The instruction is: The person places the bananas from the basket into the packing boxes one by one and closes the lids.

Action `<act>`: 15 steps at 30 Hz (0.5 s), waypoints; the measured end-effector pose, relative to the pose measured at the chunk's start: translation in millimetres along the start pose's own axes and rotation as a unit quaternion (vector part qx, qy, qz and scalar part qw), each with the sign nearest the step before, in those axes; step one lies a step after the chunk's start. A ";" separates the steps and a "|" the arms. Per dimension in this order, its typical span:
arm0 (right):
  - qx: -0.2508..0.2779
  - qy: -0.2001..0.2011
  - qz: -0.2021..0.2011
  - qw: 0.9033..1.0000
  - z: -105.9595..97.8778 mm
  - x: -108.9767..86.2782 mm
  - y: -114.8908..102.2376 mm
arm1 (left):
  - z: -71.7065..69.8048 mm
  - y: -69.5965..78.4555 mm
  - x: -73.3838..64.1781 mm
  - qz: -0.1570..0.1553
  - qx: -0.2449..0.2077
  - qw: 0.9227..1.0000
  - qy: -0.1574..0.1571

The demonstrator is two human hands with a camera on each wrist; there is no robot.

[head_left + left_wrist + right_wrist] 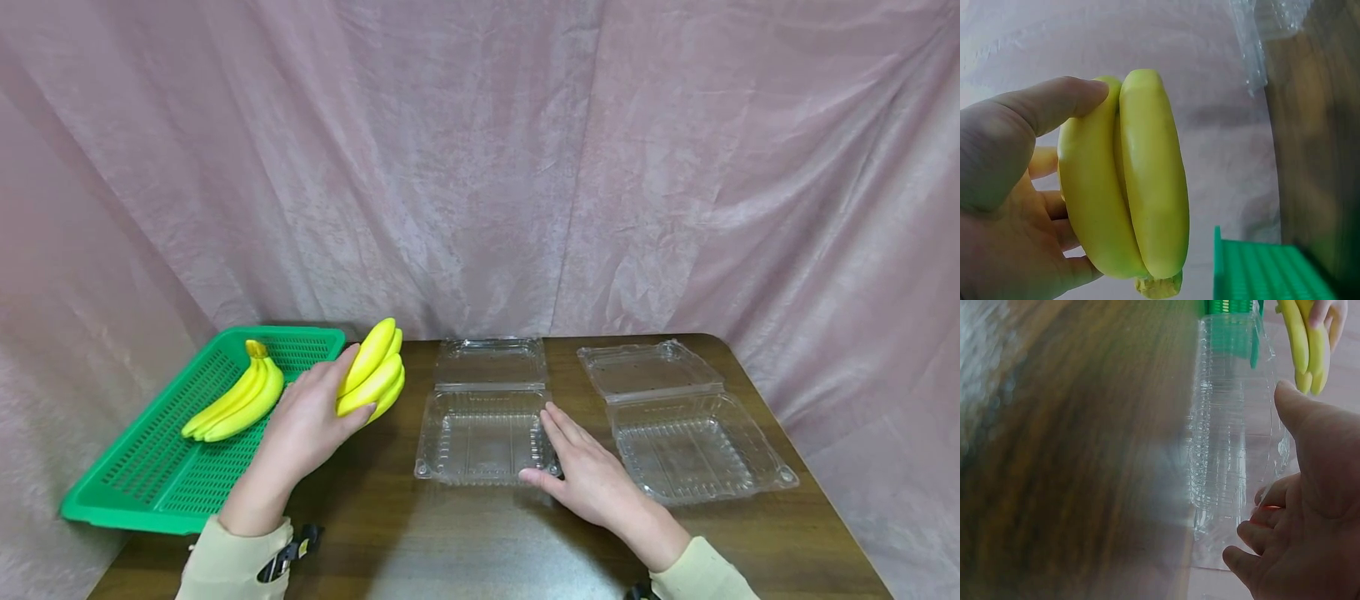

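L hand is wrapped round bananas, R hand spread at L box; 2nd bunch left in bskt, nothing's boxed yet

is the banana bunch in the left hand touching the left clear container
Apart. The head view shows it: a strip of brown table is visible between the held banana bunch and the left clear container.

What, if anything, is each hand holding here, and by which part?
The left hand grips a yellow banana bunch by its sides, not the brownish stem. The right hand holds nothing, resting at the edge of an open transparent plastic clamshell.
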State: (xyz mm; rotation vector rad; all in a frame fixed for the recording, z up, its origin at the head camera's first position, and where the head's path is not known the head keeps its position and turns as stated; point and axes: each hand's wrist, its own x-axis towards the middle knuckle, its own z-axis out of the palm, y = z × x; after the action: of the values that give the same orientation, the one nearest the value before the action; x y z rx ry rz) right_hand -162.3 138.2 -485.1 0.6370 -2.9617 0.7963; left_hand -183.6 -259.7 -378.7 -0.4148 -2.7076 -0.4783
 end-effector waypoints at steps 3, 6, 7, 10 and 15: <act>-0.003 0.002 -0.003 1.000 -0.3 0.2 -0.1 | 5.3 3.9 1.3 0.004 -0.002 1.000 0.002; -0.004 0.003 -0.004 1.000 -0.6 0.1 0.1 | 10.9 7.5 2.3 0.003 -0.009 1.000 0.009; -0.005 0.003 -0.004 1.000 -0.6 0.0 0.2 | 12.8 8.8 2.7 0.002 -0.013 1.000 0.011; -0.004 0.002 -0.003 1.000 -0.3 -0.1 0.4 | 18.0 12.4 4.5 -0.002 -0.022 1.000 0.017; -0.008 0.004 -0.005 1.000 0.3 -0.2 1.0 | 26.0 17.3 9.1 0.004 -0.022 1.000 0.014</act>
State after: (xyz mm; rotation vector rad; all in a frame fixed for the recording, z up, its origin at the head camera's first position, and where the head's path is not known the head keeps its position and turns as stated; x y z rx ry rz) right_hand -162.5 138.9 -485.9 0.6456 -2.9531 0.7709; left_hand -193.5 -232.4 -393.3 -0.4276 -2.6713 -0.5397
